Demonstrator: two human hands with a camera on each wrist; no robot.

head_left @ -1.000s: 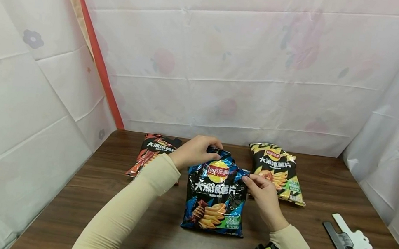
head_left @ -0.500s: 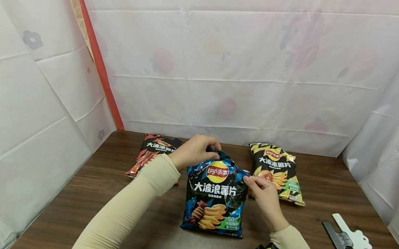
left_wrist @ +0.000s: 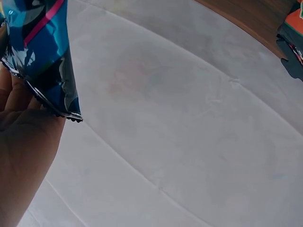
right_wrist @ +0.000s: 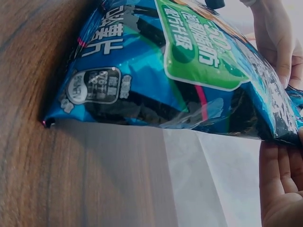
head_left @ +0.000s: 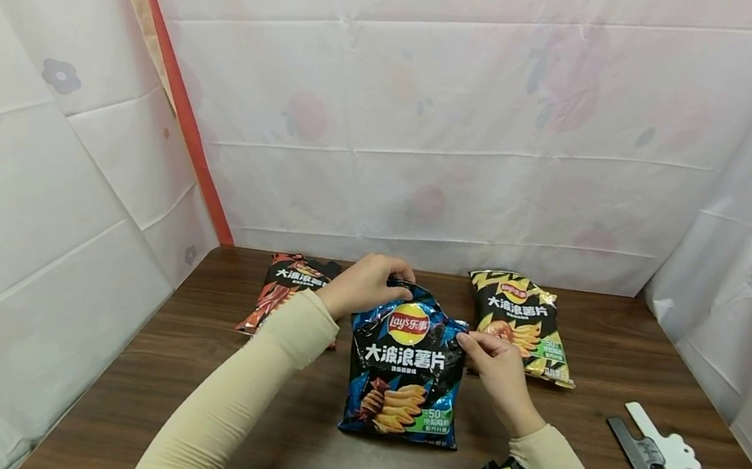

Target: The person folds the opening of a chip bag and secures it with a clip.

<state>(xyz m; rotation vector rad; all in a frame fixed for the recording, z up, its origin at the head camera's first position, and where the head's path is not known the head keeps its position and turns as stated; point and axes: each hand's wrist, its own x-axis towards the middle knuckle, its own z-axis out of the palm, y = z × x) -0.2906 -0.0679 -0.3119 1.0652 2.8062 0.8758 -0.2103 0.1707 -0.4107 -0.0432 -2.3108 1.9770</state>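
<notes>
A blue and black bag of potato chips (head_left: 404, 379) stands upright on the table, its bottom edge on the wood. My left hand (head_left: 369, 287) grips the bag's top edge from the left, thumb in front and fingers behind. At the top right corner my right hand (head_left: 496, 370) pinches the bag between thumb and fingers. In the left wrist view, a crimped edge of the chip bag (left_wrist: 49, 61) lies against my left hand (left_wrist: 28, 137). The right wrist view shows the bag's lower front (right_wrist: 156, 71) bulging, with my right hand (right_wrist: 284, 184) at its edge.
Behind on the left lies a red chip bag (head_left: 285, 286), partly hidden by my left arm. A yellow and black chip bag (head_left: 523, 323) lies behind on the right. A dark grey clip (head_left: 634, 454) and a white clip (head_left: 672, 459) lie at the right of the table (head_left: 292, 459).
Both hands keep their hold on the blue chip bag, which has shifted only very slightly. The other bags and the clips stay where they were.
</notes>
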